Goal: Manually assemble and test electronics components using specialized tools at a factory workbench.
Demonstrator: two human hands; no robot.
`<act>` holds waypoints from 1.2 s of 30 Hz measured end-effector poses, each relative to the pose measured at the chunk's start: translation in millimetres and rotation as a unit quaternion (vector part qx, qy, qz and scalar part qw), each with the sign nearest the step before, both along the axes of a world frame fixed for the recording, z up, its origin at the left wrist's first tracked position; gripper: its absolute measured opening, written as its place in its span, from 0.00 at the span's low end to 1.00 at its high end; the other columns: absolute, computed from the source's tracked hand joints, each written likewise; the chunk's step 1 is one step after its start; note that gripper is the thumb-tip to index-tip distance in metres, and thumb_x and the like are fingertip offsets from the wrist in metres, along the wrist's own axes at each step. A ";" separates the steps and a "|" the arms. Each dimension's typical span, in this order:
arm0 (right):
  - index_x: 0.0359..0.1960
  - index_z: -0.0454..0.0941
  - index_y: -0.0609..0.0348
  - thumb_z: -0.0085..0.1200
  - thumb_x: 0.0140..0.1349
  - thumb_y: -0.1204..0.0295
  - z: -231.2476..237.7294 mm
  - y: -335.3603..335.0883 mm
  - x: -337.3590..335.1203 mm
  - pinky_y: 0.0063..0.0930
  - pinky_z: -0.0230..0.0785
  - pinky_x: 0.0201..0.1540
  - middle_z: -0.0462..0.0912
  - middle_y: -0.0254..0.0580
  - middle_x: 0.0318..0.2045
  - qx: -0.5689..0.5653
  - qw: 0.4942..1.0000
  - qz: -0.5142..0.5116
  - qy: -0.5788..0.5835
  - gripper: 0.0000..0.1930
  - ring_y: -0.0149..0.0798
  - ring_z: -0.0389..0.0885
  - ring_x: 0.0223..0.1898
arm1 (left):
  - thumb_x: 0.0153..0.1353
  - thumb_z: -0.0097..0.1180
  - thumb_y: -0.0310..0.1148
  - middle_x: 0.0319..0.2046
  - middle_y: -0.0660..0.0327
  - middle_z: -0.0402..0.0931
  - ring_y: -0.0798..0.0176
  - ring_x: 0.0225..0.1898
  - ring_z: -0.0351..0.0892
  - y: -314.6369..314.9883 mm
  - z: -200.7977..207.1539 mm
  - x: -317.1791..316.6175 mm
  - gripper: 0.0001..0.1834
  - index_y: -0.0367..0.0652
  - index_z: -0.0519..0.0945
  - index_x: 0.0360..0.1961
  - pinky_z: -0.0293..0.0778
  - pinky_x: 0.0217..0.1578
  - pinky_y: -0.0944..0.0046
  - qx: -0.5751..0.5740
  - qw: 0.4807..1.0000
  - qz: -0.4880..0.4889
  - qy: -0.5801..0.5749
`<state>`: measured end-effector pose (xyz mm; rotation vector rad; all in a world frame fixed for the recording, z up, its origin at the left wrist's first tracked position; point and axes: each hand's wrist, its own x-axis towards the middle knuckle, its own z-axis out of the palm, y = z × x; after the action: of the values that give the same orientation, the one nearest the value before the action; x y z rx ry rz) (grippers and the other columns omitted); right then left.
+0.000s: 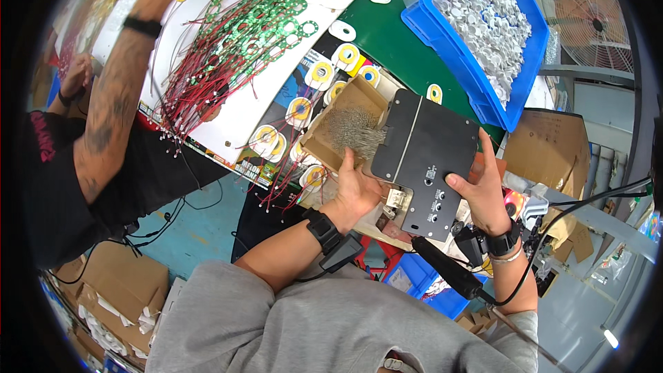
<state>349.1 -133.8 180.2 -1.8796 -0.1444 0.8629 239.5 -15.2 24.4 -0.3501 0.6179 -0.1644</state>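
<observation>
A flat black metal control box [425, 159] with several small knobs sits tilted in front of me. My right hand [483, 193] grips its right edge, thumb on the top face and fingers along the side. Nearest its lower left side is my left hand [356, 193], thumb stretched up beside a cardboard tray [324, 139]. The other left fingers reach toward a small metal bracket [397, 199] and are partly hidden. Thin metal pins [353, 130] lie heaped in the tray, against the control box's edge. A black-handled tool with a cord [445, 269] rests below my right hand.
Round white-and-yellow coils [299, 112] with red wires surround the tray. Green ring boards [259, 21] with red leads cover the white table to the left, where a co-worker's arm [114, 107] reaches over. A blue bin [507, 107] of white parts stands far right, near a fan [597, 24].
</observation>
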 end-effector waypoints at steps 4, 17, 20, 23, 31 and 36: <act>0.65 0.33 0.50 0.59 0.50 0.77 -12.3 -35.0 0.7 0.34 0.63 0.53 0.66 0.53 0.54 0.068 0.997 -0.046 0.010 0.49 0.41 0.68 0.53 | 0.58 0.31 0.64 0.54 0.57 0.65 0.57 0.58 0.59 0.1 -1.7 6.6 0.38 0.41 0.63 0.55 0.48 0.60 0.55 0.028 0.998 0.037 -0.049; 0.65 0.31 0.33 0.54 0.56 0.68 -93.0 -99.5 6.2 0.52 0.64 0.50 0.59 0.41 0.58 0.194 0.948 -0.149 0.205 0.45 0.41 0.63 0.56 | 0.66 0.32 0.49 0.53 0.56 0.65 0.63 0.55 0.62 -13.3 30.6 8.8 0.28 0.35 0.60 0.56 0.55 0.57 0.63 0.268 0.956 0.082 -0.090; 0.65 0.35 0.36 0.55 0.56 0.68 -103.5 -108.0 4.9 0.50 0.63 0.52 0.59 0.38 0.58 0.224 0.943 -0.134 0.205 0.43 0.40 0.63 0.57 | 0.67 0.31 0.46 0.54 0.55 0.64 0.63 0.57 0.61 -18.0 30.5 7.4 0.27 0.35 0.59 0.57 0.54 0.58 0.63 0.346 0.931 0.075 -0.087; 0.65 0.39 0.41 0.56 0.55 0.66 -113.8 -125.6 7.5 0.44 0.63 0.54 0.59 0.37 0.58 0.236 0.926 -0.166 0.243 0.42 0.39 0.62 0.57 | 0.67 0.29 0.45 0.55 0.53 0.62 0.62 0.58 0.59 -24.6 34.0 8.2 0.28 0.32 0.57 0.58 0.51 0.59 0.64 0.445 0.889 0.046 -0.100; 0.64 0.43 0.48 0.57 0.54 0.63 -114.0 -128.5 -10.3 0.38 0.61 0.56 0.58 0.37 0.59 0.208 0.929 -0.219 0.216 0.41 0.38 0.61 0.58 | 0.66 0.30 0.47 0.60 0.38 0.49 0.44 0.63 0.47 -37.8 76.3 15.2 0.33 0.25 0.51 0.59 0.44 0.61 0.58 0.738 0.641 -0.114 -0.178; 0.64 0.43 0.48 0.57 0.53 0.63 -107.8 -142.6 -11.8 0.38 0.61 0.56 0.58 0.37 0.59 0.218 0.928 -0.224 0.201 0.41 0.38 0.61 0.58 | 0.65 0.33 0.44 0.61 0.36 0.46 0.40 0.63 0.44 -46.9 86.0 28.0 0.33 0.24 0.49 0.59 0.43 0.62 0.53 0.789 0.550 -0.136 -0.238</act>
<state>337.3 -276.4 72.4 -1.2192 0.3154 0.7959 267.5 -62.1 110.4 1.5610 0.0683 0.0597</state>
